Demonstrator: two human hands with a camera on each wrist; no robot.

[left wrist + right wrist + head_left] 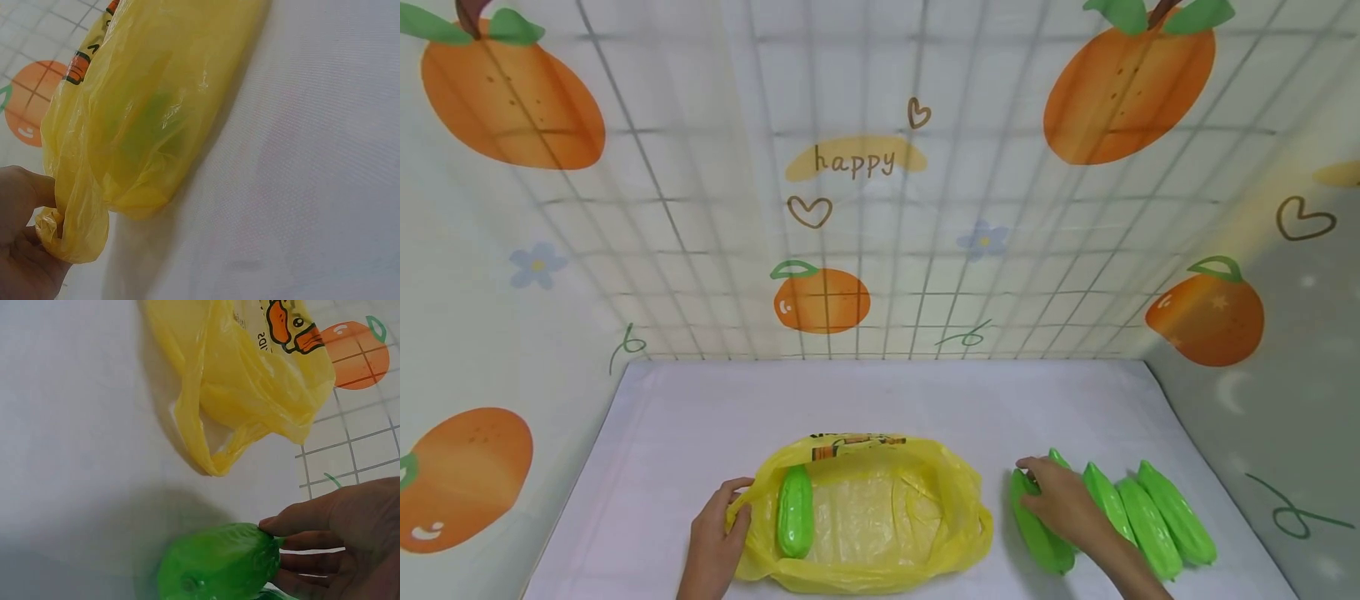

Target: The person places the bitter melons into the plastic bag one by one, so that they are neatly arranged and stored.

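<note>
At the left end of the row on the table (887, 396), a green pod (1043, 537) lies slantwise in the grasp of the right hand (1067, 504) — thumb on 1 side of its far end, fingers coming round the other. Whether it has any lift off the table I cannot tell. Just behind that hand pokes the tip of a 2nd pod (1056, 456), mostly hidden; past it, 3 more pods (1176, 517) lie close together, all on a slant.

To the left, apart from the grasped pod, the yellow bag (865, 577) gapes upward with 1 pod (796, 517) inside, near its left end. The left hand (715, 529) pinches the bag's left handle (72, 234); the right handle (195, 440) loops loose on the side facing the row. A cloth (880, 304) printed with oranges stands behind.

I judge the step to be picking up a pod for bagging, with 1 in and 5 outside. The next move would call for raising the pod enough to pass over the loose handle and rim, then laying it beside the bagged pod — the left hand meanwhile steadying the mouth, since thin film could easily drag or fold.
</note>
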